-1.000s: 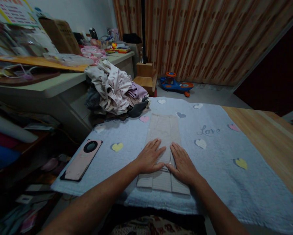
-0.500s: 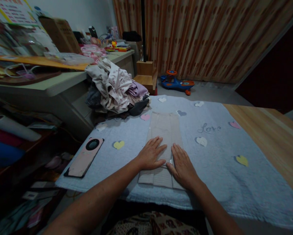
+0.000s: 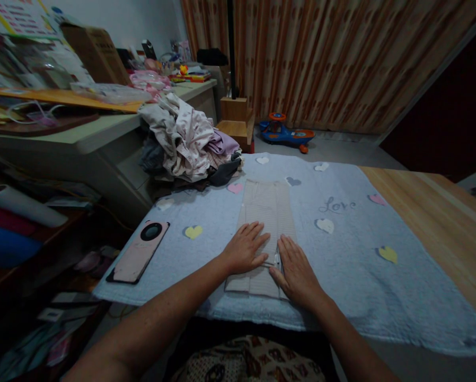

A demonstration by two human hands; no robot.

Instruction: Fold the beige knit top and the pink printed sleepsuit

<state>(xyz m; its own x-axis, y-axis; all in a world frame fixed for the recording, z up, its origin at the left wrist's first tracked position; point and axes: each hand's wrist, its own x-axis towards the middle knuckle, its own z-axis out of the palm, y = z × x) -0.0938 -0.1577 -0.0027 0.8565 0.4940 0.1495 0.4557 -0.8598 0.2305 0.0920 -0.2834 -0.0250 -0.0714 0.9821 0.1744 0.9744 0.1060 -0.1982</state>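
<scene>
A light grey-beige, finely striped garment (image 3: 264,204) lies folded into a long narrow strip on the blue blanket (image 3: 353,286). My left hand (image 3: 246,248) rests flat on its left part, fingers stretched and thumb pointing right. On the right side of the strip lies my right hand (image 3: 297,269), also flat, its fingers pointing away from me. A small white spot, perhaps a label, shows between the hands. Which garment it is, I cannot tell.
A heap of crumpled clothes (image 3: 190,140) sits at the blanket's far left corner. A pink phone (image 3: 137,257) lies on the left. Beyond are a cluttered desk (image 3: 103,127) and a blue ride-on toy (image 3: 285,135). Bare wooden tabletop (image 3: 429,207) shows at right.
Both hands stay on the folded garment in nearly the same place. The whole view has shifted slightly; nothing has been picked up or let go.
</scene>
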